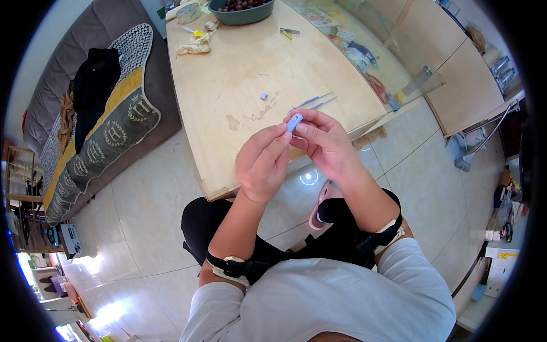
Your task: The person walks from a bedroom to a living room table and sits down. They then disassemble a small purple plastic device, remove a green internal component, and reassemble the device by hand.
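Observation:
A small, rounded, light-blue plastic piece (294,122) with a dark oval slot in its face is held up between both hands, over the near edge of the table. My left hand (263,157) pinches its lower end with thumb and fingertips. Around its upper right side close the thumb and fingers of my right hand (322,139). Just beyond the fingers, a pair of blue tweezers (316,102) lies on the wooden table (228,80), its two thin prongs pointing right. Farther left rests a small lavender block (264,96). My fingers partly cover the held piece.
Toward the far end of the table stand a green bowl (242,14) of dark round fruit, a crumpled cream wrapping (195,47) and a nail clipper (289,31). Transparent sheeting (353,40) covers the right-hand surface. A grey sofa (51,62) with a patterned cover flanks the left.

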